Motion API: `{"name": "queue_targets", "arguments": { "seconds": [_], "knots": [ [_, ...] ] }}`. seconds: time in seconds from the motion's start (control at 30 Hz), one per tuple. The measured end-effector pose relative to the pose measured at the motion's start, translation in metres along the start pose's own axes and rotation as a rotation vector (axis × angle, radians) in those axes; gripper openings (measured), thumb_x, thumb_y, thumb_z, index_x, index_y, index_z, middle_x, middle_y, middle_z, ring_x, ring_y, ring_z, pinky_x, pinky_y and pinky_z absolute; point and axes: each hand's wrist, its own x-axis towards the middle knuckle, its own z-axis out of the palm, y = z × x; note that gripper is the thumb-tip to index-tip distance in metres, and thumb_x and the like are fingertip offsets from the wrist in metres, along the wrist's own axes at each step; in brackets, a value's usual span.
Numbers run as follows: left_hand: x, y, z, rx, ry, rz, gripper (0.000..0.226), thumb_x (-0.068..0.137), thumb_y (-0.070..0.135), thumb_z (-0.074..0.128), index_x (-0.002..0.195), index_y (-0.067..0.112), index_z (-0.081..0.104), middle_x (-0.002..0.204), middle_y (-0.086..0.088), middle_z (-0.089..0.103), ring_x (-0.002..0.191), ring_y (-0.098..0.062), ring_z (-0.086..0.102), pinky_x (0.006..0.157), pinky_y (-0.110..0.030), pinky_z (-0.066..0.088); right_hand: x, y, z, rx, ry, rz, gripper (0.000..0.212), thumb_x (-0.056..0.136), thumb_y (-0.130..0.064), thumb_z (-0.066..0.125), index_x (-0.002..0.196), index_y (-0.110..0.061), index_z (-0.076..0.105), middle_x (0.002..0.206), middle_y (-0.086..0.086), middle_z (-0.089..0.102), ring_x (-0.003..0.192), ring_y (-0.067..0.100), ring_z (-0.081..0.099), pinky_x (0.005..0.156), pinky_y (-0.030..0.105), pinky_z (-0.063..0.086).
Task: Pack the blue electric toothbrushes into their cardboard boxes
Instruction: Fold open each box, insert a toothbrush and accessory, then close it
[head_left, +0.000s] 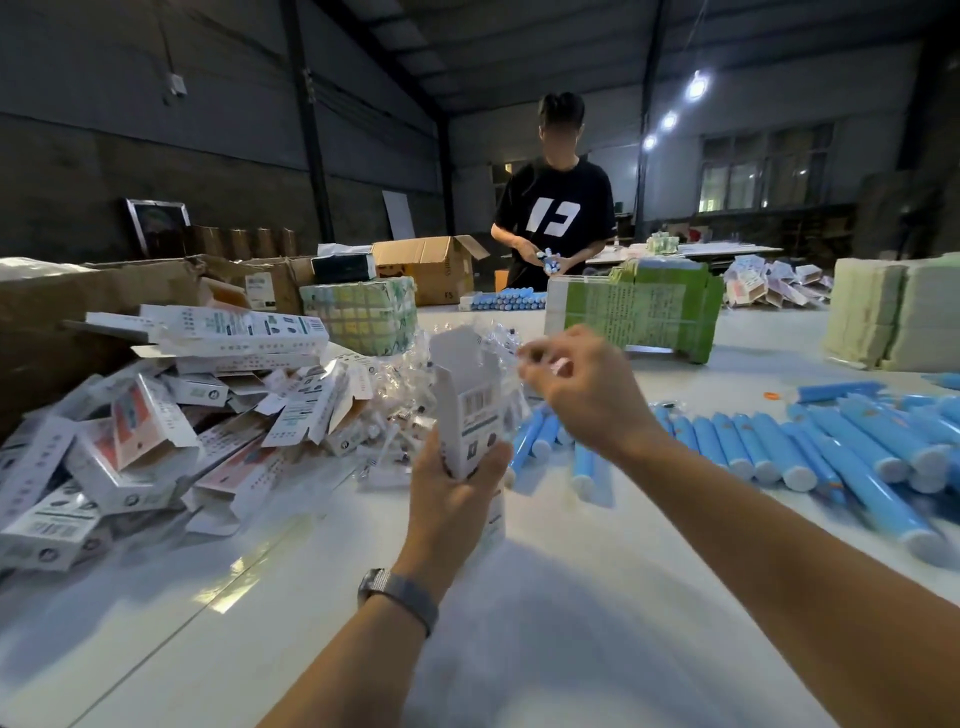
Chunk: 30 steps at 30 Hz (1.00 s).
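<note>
A: From the head camera, the left hand (457, 483) has its fingers curled round the lower part of a white cardboard box (470, 410), held upright above the desk (311, 597) with its top flaps open.

B: And the right hand (576, 384)?

A: Raised just beside the box mouth, fingertips pinched together on something small and clear, too blurred to name. It may be one of the plastic-wrapped pieces heaped behind the box.

B: Where are the blue toothbrushes (779, 447)?

A: Lying in rows on the desk to the right, none in either hand. Whether one is already inside the box I cannot tell.

B: So what might go wrong?

A: The grip is low on a thin box, so I'd judge a push at the top could crease a flap or tip it sideways. The small piece could also catch on a flap and drop into the pile of loose boxes (156, 426) on the left, where it would be hard to find.

B: Anything else?

A: The brushes are round and lie loosely, so a careless reach might roll some toward the desk edge.
</note>
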Motion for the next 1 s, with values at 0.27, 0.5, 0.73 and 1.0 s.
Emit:
{"name": "queue_targets", "arguments": {
  "seconds": [0.27,0.5,0.73,1.0],
  "knots": [
    [-0.023,0.009,0.029,-0.234,-0.303,-0.265,0.039,0.071,0.021,0.075,0.106,0.010,0.060,0.084,-0.009,0.071,0.073,-0.025,0.068,0.072,-0.039,0.056,-0.022,-0.034,-0.064,0.463,0.232,-0.159,0.033,0.088,-0.011,0.069,0.117,-0.024,0.060,0.079,0.000,0.065,0.065,0.007,0.058,0.061,0.025,0.054],
    [-0.030,0.012,0.034,-0.243,-0.373,-0.224,0.043,0.065,0.033,0.080,0.100,0.015,0.062,0.084,-0.008,0.071,0.074,-0.025,0.068,0.072,-0.035,0.056,-0.025,-0.046,-0.065,0.482,0.324,-0.273,0.031,0.083,-0.009,0.076,0.097,-0.022,0.052,0.075,-0.006,0.065,0.067,0.009,0.062,0.064,0.023,0.054],
    [-0.030,0.011,0.035,-0.170,-0.403,-0.205,0.035,0.075,0.027,0.075,0.105,0.015,0.060,0.085,-0.008,0.072,0.075,-0.024,0.069,0.072,-0.033,0.056,-0.026,-0.055,-0.066,0.516,0.345,-0.409,0.031,0.086,-0.007,0.071,0.104,-0.025,0.052,0.080,-0.002,0.067,0.066,0.010,0.064,0.059,0.022,0.053],
    [-0.031,0.013,0.037,-0.125,-0.417,-0.160,0.030,0.070,0.033,0.076,0.095,0.019,0.065,0.084,-0.008,0.072,0.074,-0.023,0.069,0.072,-0.033,0.056,-0.023,-0.033,-0.057,0.121,0.298,-0.384,0.022,0.086,-0.018,0.075,0.101,-0.023,0.061,0.080,-0.019,0.061,0.070,0.003,0.059,0.056,0.010,0.045]
  ]
}}
